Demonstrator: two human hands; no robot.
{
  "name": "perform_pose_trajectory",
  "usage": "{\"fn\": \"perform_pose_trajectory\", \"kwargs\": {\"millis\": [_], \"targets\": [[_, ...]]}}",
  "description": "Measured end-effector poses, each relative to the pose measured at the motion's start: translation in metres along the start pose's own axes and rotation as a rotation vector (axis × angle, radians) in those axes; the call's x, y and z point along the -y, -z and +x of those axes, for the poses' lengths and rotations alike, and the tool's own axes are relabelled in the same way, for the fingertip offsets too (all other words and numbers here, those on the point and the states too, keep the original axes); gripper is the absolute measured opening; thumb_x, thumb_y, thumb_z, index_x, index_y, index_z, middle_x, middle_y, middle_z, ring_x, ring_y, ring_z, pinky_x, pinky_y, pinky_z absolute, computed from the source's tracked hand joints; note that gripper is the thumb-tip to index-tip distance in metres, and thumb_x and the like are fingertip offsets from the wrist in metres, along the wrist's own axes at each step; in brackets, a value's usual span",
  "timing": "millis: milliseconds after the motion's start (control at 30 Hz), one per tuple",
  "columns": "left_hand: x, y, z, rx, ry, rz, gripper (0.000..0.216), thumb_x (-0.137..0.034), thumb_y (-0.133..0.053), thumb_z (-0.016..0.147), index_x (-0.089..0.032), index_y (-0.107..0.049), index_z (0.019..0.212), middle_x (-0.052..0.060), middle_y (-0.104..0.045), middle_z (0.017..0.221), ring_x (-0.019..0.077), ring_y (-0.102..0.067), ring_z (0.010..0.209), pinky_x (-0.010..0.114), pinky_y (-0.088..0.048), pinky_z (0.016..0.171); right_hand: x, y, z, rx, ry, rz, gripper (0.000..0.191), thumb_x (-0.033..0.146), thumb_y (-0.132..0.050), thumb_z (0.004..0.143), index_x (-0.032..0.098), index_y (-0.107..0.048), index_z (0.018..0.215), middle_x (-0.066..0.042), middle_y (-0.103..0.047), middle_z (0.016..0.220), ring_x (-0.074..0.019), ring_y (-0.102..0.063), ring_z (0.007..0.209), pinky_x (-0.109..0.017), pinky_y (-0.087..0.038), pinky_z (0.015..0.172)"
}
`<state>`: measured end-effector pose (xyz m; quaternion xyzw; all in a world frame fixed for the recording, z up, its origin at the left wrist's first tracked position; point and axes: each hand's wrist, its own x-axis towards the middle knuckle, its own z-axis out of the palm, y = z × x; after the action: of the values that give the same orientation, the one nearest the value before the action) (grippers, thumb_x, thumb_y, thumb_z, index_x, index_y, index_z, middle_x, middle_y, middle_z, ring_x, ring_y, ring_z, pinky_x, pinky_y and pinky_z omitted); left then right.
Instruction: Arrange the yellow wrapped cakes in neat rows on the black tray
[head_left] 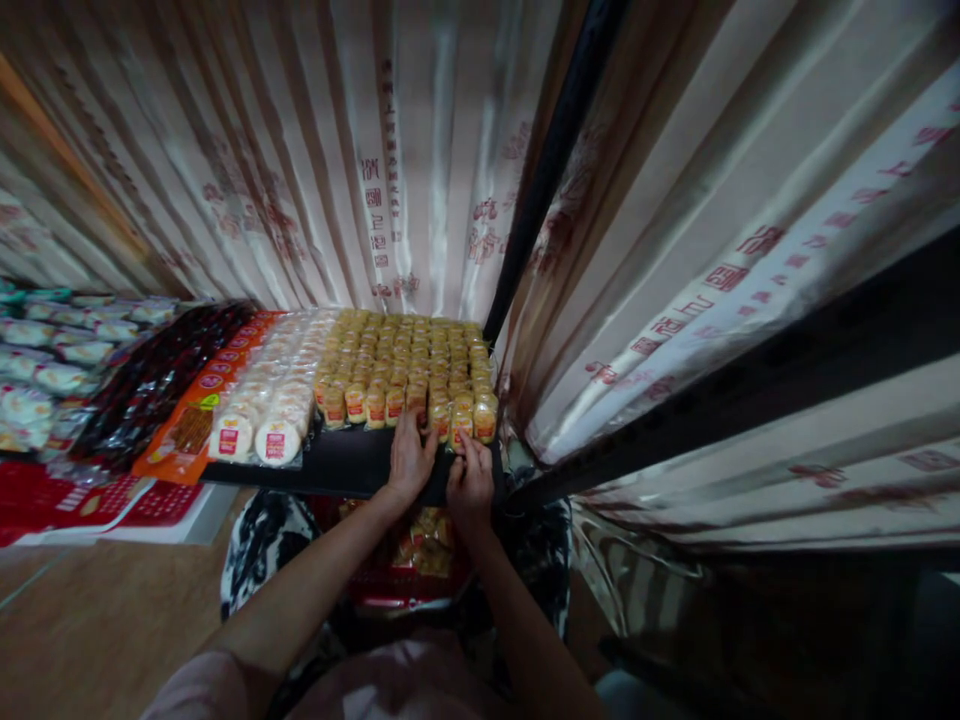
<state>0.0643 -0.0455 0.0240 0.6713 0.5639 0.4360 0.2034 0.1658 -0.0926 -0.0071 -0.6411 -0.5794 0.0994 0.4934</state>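
Observation:
Rows of small wrapped golden pastries (405, 360) with red labels fill the right part of a dark display tray (352, 465). My left hand (409, 458) lies on the tray's front edge with its fingers stretched up against the front row. Just to its right, my right hand (468, 478) is pinched closed on one wrapped pastry (459, 424) at the front right corner of the rows. A red basket (405, 575) holding more wrapped pastries sits below my forearms, partly hidden by them.
White round wrapped cakes (259, 425) stand left of the pastries, then orange packets (184, 435) and dark packets (150, 385). Pale packets (52, 350) fill the far left. Cream curtains with red lettering (420, 180) hang behind and to the right. Wooden floor (90, 620) lies lower left.

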Motion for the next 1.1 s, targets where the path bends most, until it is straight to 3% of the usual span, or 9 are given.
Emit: {"fn": "perform_pose_trajectory", "kwargs": {"millis": [300,533,833,1100], "targets": [[0.01,-0.011,-0.003,0.0,-0.035,0.064,0.023,-0.023,-0.049,0.082,-0.017,-0.046,0.105,0.005,-0.054,0.094,0.0168,-0.052,0.089,0.03,-0.045,0.08,0.001,0.0,0.0,-0.023,0.076,-0.012,0.042,0.014,-0.033,0.085,0.016,-0.048,0.124,-0.012,-0.052,0.103,-0.0172,-0.054,0.093,-0.036,-0.046,0.086],[0.018,-0.017,-0.003,0.008,0.035,0.049,0.023,-0.026,-0.052,0.081,-0.018,-0.046,0.101,0.001,-0.05,0.083,0.0126,-0.05,0.072,0.026,-0.044,0.072,0.002,0.0,0.0,0.048,0.014,-0.021,0.046,0.011,-0.033,0.082,0.018,-0.047,0.125,-0.012,-0.052,0.106,-0.0178,-0.055,0.094,-0.036,-0.047,0.085],[0.013,-0.015,-0.001,0.019,0.12,0.063,0.019,-0.023,-0.054,0.077,-0.019,-0.047,0.094,-0.002,-0.046,0.076,0.0116,-0.048,0.068,0.023,-0.041,0.066,0.005,0.002,0.0,0.099,-0.049,-0.026,0.047,0.014,-0.038,0.08,0.018,-0.044,0.126,-0.012,-0.053,0.108,-0.0184,-0.057,0.09,-0.038,-0.047,0.085],[0.012,-0.013,-0.003,-0.027,0.114,0.045,0.026,-0.027,-0.058,0.072,-0.018,-0.045,0.093,-0.003,-0.043,0.072,0.0116,-0.047,0.064,0.023,-0.041,0.064,0.005,0.004,-0.001,-0.003,0.045,0.004,0.033,0.013,-0.038,0.078,0.015,-0.051,0.108,-0.011,-0.056,0.099,-0.0187,-0.055,0.091,-0.037,-0.047,0.083]]}}
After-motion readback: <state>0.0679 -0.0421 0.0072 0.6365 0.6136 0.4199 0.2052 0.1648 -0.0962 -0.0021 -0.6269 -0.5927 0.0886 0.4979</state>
